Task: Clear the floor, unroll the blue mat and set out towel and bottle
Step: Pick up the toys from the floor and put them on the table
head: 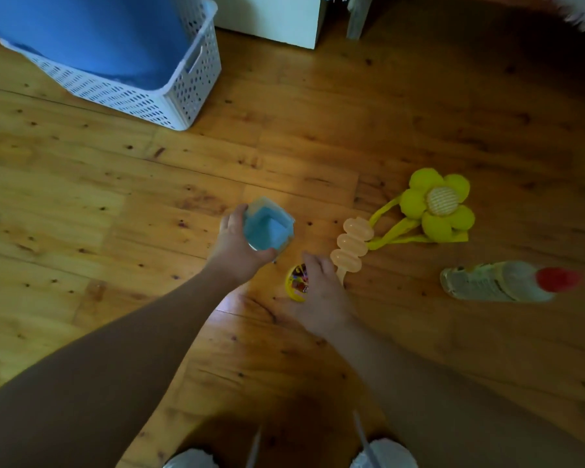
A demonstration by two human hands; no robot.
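The floor point(115, 197) carries one bottle point(500, 282), one flower toy point(439, 207) and one yellow tub point(294, 287). The left hand point(238, 248) wraps curled fingers round one blue cup point(267, 228). The right hand point(321, 298) lies over the tub, fingers loosely straight.

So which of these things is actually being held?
The pale blue cup, gripped by the left hand; the flower toy, peach toy and bottle lie on the floor.

The right hand point(321, 295) covers most of a small yellow tub point(294, 287); its label is unreadable, and whether the fingers grip it cannot be told. The left hand point(240, 244) hides the near side of the blue container point(267, 228) it holds. Right of the right hand, the bottle point(500, 282) is blurred. Far beyond the left hand, the basket point(183, 96) and the blue mat point(92, 32) are cut off by the edge.
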